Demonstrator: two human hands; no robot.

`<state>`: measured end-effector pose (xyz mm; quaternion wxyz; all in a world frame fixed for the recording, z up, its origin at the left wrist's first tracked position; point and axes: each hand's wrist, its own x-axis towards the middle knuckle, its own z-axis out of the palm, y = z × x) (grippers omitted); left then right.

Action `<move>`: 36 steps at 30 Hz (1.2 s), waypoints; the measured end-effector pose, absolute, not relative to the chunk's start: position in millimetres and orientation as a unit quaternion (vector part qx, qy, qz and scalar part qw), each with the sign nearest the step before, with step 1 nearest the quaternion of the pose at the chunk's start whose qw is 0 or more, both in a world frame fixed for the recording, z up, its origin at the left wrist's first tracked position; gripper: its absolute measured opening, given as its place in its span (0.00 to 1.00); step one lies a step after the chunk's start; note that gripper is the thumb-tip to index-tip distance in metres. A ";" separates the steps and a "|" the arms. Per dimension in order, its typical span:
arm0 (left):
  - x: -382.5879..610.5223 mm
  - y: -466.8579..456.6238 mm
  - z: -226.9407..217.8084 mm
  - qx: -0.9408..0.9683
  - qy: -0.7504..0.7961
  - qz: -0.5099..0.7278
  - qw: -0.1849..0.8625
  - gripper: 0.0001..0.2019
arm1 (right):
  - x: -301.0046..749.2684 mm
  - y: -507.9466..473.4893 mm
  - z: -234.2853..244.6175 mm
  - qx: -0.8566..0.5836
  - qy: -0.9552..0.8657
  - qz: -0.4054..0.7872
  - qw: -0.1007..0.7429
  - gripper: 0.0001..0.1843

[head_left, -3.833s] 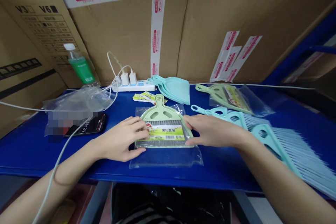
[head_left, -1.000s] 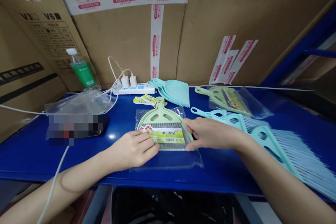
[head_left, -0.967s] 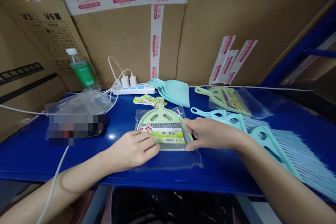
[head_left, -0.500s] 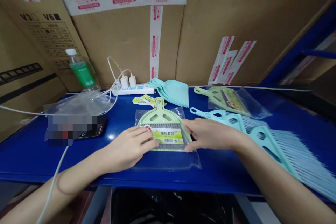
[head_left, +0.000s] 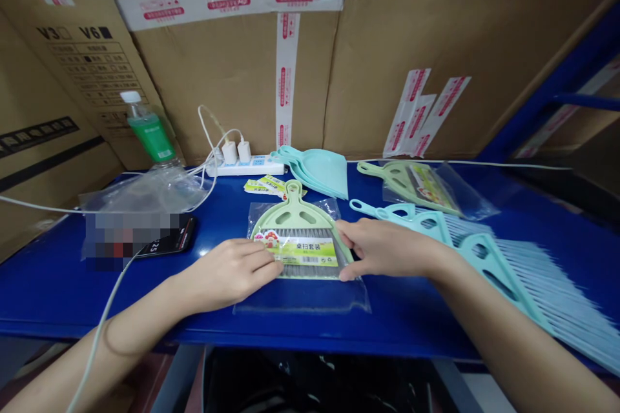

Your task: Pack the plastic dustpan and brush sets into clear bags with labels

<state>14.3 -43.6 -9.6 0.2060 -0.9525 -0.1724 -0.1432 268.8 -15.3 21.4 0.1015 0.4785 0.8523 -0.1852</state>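
A green dustpan and brush set [head_left: 290, 214] lies flat in a clear plastic bag [head_left: 310, 300], handle pointing away from me. A yellow-green label [head_left: 310, 250] covers its grey bristles. My left hand [head_left: 237, 274] grips the set's lower left edge with curled fingers, their tips by the label's left end. On the opposite side, my right hand [head_left: 375, 248] pinches the right edge between thumb and fingers. Just behind the set are loose labels [head_left: 266, 186]. Blue brushes [head_left: 504, 271] lie to the right, partly behind my right forearm.
Stacked blue dustpans [head_left: 322, 171] and another bagged green set [head_left: 411, 184] lie toward the back. At left are a power strip [head_left: 252, 166] with cables, a bottle [head_left: 152, 135], plastic bags [head_left: 145, 190] and a phone [head_left: 174, 239]. Cardboard boxes [head_left: 217, 77] wall the blue table [head_left: 194, 329].
My left hand has slid slightly left along the set, uncovering more of the label's left end. My right hand and the set look almost still.
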 end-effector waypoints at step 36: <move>10.5 -43.0 5.7 -0.966 -0.248 -0.066 -0.031 0.09 | 265.9 -18.0 24.6 0.488 0.847 -0.182 0.106 0.23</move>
